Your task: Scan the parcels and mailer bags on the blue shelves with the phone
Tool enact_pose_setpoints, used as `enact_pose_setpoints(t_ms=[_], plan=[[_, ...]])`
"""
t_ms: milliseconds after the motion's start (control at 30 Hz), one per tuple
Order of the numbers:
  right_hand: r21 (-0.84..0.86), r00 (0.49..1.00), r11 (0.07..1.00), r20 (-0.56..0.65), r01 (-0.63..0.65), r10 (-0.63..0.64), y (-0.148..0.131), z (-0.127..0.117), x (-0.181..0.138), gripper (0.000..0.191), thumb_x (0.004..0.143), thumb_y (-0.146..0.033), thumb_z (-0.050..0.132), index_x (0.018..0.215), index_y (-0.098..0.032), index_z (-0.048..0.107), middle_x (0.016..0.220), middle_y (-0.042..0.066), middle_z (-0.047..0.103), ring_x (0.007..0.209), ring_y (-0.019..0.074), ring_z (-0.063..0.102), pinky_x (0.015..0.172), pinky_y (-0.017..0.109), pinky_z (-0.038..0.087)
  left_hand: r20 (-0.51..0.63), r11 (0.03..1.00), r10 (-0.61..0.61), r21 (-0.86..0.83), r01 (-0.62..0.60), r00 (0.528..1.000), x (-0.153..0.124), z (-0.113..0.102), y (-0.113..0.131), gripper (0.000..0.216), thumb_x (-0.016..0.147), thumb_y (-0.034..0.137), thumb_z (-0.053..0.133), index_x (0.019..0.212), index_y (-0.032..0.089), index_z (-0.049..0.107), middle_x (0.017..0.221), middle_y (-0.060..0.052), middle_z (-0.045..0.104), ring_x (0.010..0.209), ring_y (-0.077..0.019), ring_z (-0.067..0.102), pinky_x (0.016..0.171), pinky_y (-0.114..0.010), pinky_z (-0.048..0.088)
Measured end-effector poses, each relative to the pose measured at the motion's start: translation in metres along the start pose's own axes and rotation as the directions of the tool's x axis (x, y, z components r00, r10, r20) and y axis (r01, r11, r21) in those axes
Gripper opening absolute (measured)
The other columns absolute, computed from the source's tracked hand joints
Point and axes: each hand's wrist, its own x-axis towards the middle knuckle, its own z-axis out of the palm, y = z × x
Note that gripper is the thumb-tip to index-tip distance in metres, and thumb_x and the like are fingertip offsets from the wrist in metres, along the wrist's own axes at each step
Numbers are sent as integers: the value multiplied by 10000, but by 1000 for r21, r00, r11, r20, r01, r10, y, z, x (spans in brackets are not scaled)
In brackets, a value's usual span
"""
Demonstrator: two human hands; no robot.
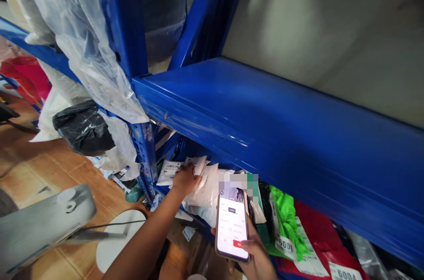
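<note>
My left hand [186,179] reaches onto a low blue shelf and lies on several white plastic mailer packages [208,183]. Its thumb and fingers look apart, though the fingertips are partly hidden among the bags. One mailer with a printed label [168,173] lies just left of that hand. My right hand [256,249] grips a smartphone [232,227] upright in front of the packages. Its screen is lit, and the thumb lies by a red button near the bottom. A blurred patch covers the phone's top edge and things behind it.
A blue shelf beam [265,130] crosses above my hands. Bright green [285,209] and red bags [318,231] with number labels lie to the right. At left are a black bag [84,127], hanging clear plastic [96,46] and a grey device [49,227] on a round white base [115,249].
</note>
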Motion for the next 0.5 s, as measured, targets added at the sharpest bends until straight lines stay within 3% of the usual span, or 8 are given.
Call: enact_pose_setpoints(t_ms=[200,367,500], plan=[[33,999,999,-15,34,-33,5,1,0,976,614,-191,725,1457,-237,233,871,102,778,696,291,712,353,234,449,80,1000,11,-6,-10,997,17,4,-8,887,622,476,673,1389,157,360,1304,-210,526,1161,-343,551,868,-377,478],[5,999,999,-17,41,-41,7,4,5,914,638,-218,713,1442,-212,278,842,112,774,683,286,705,372,239,447,91,999,-45,4,45,995,23,4,-3,636,685,279,586,1288,126,452,1221,-191,607,1115,-300,596,850,-355,488],[-26,999,999,50,19,-18,10,8,11,819,641,-241,706,1396,-217,392,857,102,771,750,284,708,386,220,463,104,1000,-22,-3,22,994,29,1,-5,488,715,271,564,1177,116,559,1163,-183,654,1080,-296,621,847,-349,496]])
